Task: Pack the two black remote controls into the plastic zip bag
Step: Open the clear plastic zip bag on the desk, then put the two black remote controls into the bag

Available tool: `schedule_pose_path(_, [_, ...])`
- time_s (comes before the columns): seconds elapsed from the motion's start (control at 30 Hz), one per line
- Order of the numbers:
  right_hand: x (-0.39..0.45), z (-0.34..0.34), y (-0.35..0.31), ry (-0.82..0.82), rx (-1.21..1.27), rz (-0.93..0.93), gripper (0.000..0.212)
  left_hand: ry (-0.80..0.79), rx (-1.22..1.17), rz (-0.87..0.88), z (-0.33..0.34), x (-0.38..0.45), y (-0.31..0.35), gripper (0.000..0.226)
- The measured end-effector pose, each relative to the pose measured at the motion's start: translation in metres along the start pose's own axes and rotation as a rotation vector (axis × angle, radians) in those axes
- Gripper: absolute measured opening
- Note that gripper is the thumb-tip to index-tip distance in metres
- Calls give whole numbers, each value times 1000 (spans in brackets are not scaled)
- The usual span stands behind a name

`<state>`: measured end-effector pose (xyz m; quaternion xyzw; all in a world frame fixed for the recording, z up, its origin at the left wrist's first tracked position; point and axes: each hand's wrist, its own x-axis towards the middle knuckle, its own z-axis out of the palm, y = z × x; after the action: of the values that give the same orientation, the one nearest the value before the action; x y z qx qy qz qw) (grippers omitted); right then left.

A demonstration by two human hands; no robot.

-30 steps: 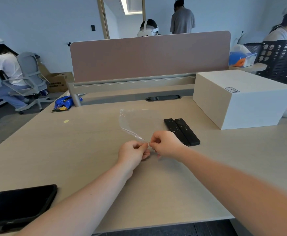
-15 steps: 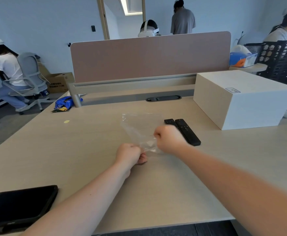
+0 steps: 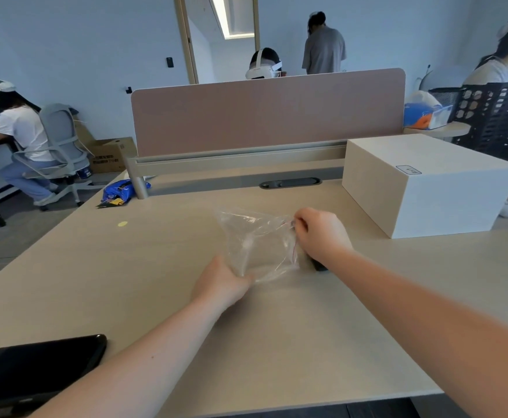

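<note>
A clear plastic zip bag [image 3: 255, 242] is held just above the desk's middle, its red-lined mouth facing right. My left hand [image 3: 221, 283] pinches the bag's near left corner. My right hand [image 3: 322, 233] grips the zip edge at the bag's far right. The two black remote controls lie under my right hand and wrist; only a dark end [image 3: 319, 264] shows below the wrist.
A large white box [image 3: 427, 188] stands at the right of the desk [image 3: 156, 267]. A black phone [image 3: 35, 366] lies at the near left edge. A pink divider panel [image 3: 264, 113] closes the back. A blue snack packet [image 3: 120, 191] lies at the far left. People sit around.
Both hands were pinched together on one edge of the bag. My right hand has moved right and farther away over the remotes, spreading the bag; my left hand stayed near.
</note>
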<state>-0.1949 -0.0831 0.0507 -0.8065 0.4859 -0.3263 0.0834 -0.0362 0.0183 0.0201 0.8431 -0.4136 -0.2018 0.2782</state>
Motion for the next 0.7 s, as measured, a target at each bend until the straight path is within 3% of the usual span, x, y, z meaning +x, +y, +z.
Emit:
schedule_pose_path(0.07, [-4,2,-8,-49,-28,-103,20,217,189,217,-3,-5,4,65])
schedule_pose_path(0.13, [-5,5,-14,-66,-51,-179,21,378,311,466,-6,-11,15,81])
schedule_pose_path(0.2, [-6,7,-20,-46,-47,-224,21,407,406,575,-6,-7,23,72])
schedule_pose_path(0.3, [-9,6,-23,-3,52,-226,21,412,399,630,-7,7,26,25])
schedule_pose_path(0.4, [-14,1,-9,7,120,-3,25,451,316,632,-9,17,24,28])
schedule_pose_path(0.5, [-20,0,14,-175,-181,195,24,500,140,613,-10,25,22,31])
schedule_pose_path(0.57, [-27,4,20,-284,-296,224,23,489,38,643,-8,26,23,28])
schedule_pose_path(0.7, [-34,7,16,-293,-326,242,21,444,-104,760,-2,20,23,14])
